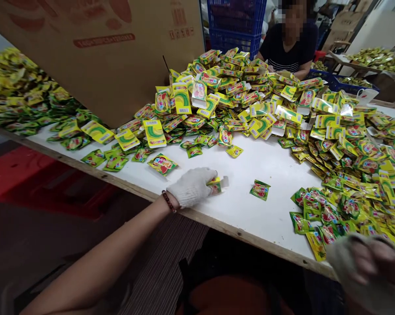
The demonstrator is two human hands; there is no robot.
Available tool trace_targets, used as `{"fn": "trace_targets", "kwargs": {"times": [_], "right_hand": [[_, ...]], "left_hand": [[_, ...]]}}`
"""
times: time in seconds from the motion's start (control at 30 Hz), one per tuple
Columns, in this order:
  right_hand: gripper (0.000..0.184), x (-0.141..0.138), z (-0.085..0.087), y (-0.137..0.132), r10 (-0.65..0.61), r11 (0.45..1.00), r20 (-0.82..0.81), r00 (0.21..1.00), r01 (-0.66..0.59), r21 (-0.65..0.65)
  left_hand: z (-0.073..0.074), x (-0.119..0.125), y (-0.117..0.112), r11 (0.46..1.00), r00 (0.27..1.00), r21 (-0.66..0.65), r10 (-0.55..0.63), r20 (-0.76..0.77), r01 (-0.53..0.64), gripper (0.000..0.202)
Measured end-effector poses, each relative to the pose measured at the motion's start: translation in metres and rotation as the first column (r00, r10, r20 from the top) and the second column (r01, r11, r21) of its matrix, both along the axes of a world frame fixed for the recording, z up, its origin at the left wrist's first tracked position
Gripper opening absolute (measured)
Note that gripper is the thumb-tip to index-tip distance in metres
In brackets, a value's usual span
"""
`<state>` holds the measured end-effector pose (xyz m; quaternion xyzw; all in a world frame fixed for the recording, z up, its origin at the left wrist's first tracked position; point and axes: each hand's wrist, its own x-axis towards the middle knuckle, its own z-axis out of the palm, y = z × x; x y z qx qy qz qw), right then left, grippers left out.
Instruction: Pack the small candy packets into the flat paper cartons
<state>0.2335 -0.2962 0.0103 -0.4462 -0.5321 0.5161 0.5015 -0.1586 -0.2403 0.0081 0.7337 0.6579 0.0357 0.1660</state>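
Observation:
My left hand, in a white knit glove, is closed around a small yellow and green box on the white tabletop. The box's white end flap stands out toward the right. Right of it lies a single green sachet, apart from both hands. My right hand, in a glove that leaves the fingertips bare, is at the lower right beside a pile of green and yellow sachets. It is smeared by motion, so whether its fingers hold anything cannot be made out.
A large heap of yellow and green boxes covers the far side of the table. A big cardboard carton stands at the back left, with more sachets behind it. Across the table sits another person. A red stool is at the left.

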Motion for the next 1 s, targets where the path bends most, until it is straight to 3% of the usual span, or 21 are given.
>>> {"fn": "trace_targets", "kwargs": {"times": [0.07, 0.1, 0.17, 0.23, 0.27, 0.33, 0.4, 0.5, 0.57, 0.63, 0.73, 0.83, 0.9, 0.93, 1.0], "right_hand": [[0.031, -0.031, -0.016, 0.010, -0.015, 0.999, 0.017, 1.000, 0.016, -0.046], [0.021, -0.047, -0.023, 0.013, -0.027, 0.997, 0.076, 0.997, 0.032, -0.071], [0.019, -0.074, -0.034, 0.016, -0.026, 0.998, 0.151, 0.988, 0.035, -0.060], [0.021, -0.091, -0.040, 0.016, -0.033, 0.999, 0.156, 0.987, 0.037, -0.021], [0.021, -0.096, -0.043, 0.016, -0.042, 0.999, 0.144, 0.989, 0.044, -0.005], [0.019, -0.098, -0.047, 0.015, -0.044, 0.999, 0.141, 0.989, 0.044, 0.006], [0.020, -0.097, -0.050, 0.015, -0.058, 0.998, 0.173, 0.983, 0.053, 0.037], [0.024, -0.092, -0.052, 0.016, -0.088, 0.990, 0.320, 0.943, 0.047, 0.134], [0.022, -0.090, -0.050, 0.019, -0.080, 0.977, 0.429, 0.900, -0.014, 0.213], [0.016, -0.089, -0.044, 0.021, -0.038, 0.959, 0.497, 0.867, -0.107, 0.261], [0.012, -0.092, -0.037, 0.026, 0.016, 0.950, 0.535, 0.845, -0.180, 0.256], [0.010, -0.097, -0.036, 0.028, 0.002, 0.967, 0.443, 0.896, -0.114, 0.226], [0.025, -0.098, -0.038, 0.030, -0.018, 0.968, 0.393, 0.919, -0.082, 0.236], [0.028, -0.098, -0.039, 0.030, -0.027, 0.960, 0.398, 0.917, -0.087, 0.266], [0.024, -0.097, -0.041, 0.030, -0.043, 0.923, 0.449, 0.892, -0.136, 0.360]], "left_hand": [[-0.007, 0.026, -0.009, 0.997, 0.954, 0.074, 0.009, 0.301, -0.033, 0.020], [-0.012, 0.041, -0.014, 0.995, 0.876, 0.079, 0.019, 0.482, -0.065, 0.021], [-0.023, 0.073, -0.024, 0.996, 0.614, 0.008, 0.051, 0.788, -0.093, 0.028], [-0.033, 0.101, -0.032, 0.995, 0.340, -0.074, 0.091, 0.936, -0.063, 0.038], [-0.038, 0.112, -0.035, 0.994, 0.236, -0.101, 0.109, 0.966, -0.046, 0.042], [-0.045, 0.128, -0.040, 0.992, 0.135, -0.118, 0.123, 0.983, -0.043, 0.045], [-0.049, 0.134, -0.043, 0.992, 0.165, -0.093, 0.107, 0.980, -0.090, 0.043], [-0.051, 0.129, -0.045, 0.984, 0.353, 0.002, 0.063, 0.933, -0.179, 0.037], [-0.049, 0.120, -0.045, 0.988, 0.486, 0.061, 0.016, 0.874, -0.144, 0.027], [-0.045, 0.111, -0.043, 0.995, 0.544, 0.092, -0.054, 0.837, -0.043, 0.016], [-0.039, 0.103, -0.036, 0.994, 0.475, 0.098, -0.105, 0.873, 0.041, 0.018], [-0.039, 0.104, -0.030, 1.000, 0.277, -0.024, 0.024, 0.961, -0.005, 0.027], [-0.042, 0.106, -0.028, 0.995, 0.175, -0.101, 0.101, 0.979, -0.012, 0.044], [-0.044, 0.106, -0.027, 0.996, 0.182, -0.093, 0.095, 0.979, -0.017, 0.046], [-0.047, 0.105, -0.028, 0.999, 0.293, 0.017, -0.005, 0.956, -0.039, 0.035]]}}
